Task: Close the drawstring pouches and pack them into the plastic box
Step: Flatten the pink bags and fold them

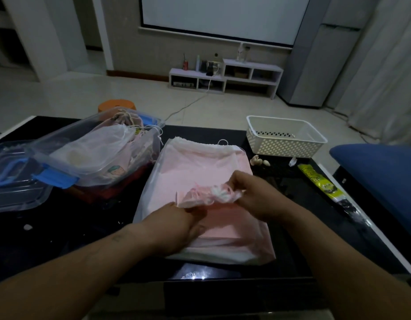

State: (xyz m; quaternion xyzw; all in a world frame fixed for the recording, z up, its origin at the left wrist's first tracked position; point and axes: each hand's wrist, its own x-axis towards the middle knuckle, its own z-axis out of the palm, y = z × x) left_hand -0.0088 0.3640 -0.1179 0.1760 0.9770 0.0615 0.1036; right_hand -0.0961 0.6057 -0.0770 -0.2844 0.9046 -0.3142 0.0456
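Two bare hands work a small pink-and-white gauze drawstring pouch (209,196) just above a large pale-pink fabric pouch (199,165) lying flat on the glossy black tabletop (72,227). The left hand (183,225) pinches the small pouch's near edge and the right hand (255,195) its bunched end, each grip closed on the cloth. Featherlight, limp and probably easy to snag, it is best taken at the gathered neck. The clear plastic box with blue latches (61,138), already holding pouches, sits at left.
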